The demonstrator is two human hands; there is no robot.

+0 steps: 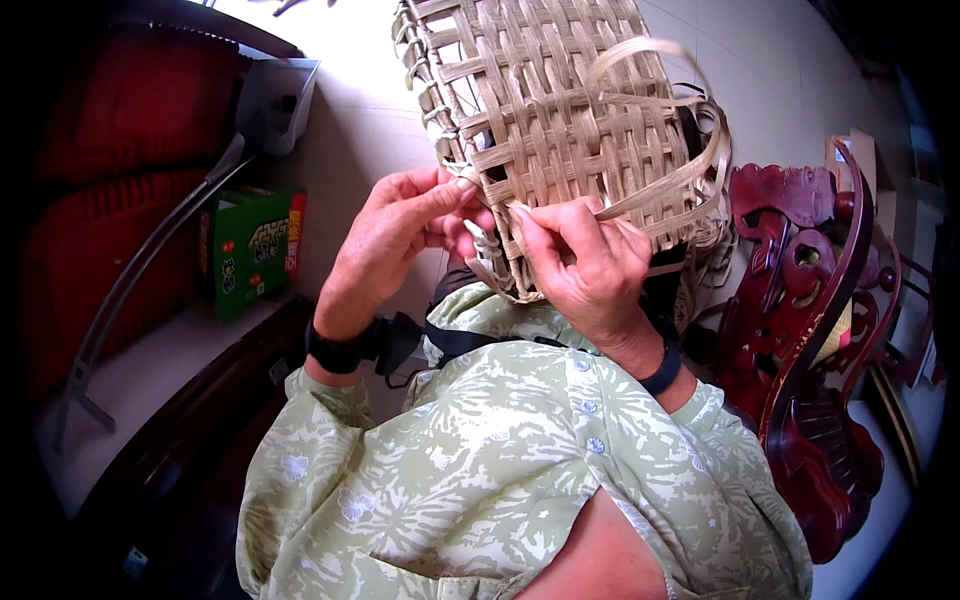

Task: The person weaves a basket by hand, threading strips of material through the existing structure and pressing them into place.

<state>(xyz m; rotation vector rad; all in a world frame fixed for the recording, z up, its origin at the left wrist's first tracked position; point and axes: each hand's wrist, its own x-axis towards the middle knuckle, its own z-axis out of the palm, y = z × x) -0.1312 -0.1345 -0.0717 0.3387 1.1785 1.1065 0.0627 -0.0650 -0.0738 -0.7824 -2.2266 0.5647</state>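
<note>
A woven basket (560, 110) of flat tan strips lies across my lap, its laced rim (437, 110) running down the left side. At the near end of that rim, my left hand (410, 215) is closed, thumb and fingers pinched at the rim lacing. My right hand (590, 255) is closed just beside it, thumb and forefinger pinching a weaving strip at the basket's edge. A long loose strip (690, 185) loops from near my right hand up over the basket's right side. The strip ends between my fingers are partly hidden.
Carved dark red wooden furniture (800, 300) stands close on the right. To the left are a green box (250, 250), a grey dustpan (275, 105) with a long handle, and red stacked plastic (120, 230). More loose strips (705, 235) hang by the basket's right side.
</note>
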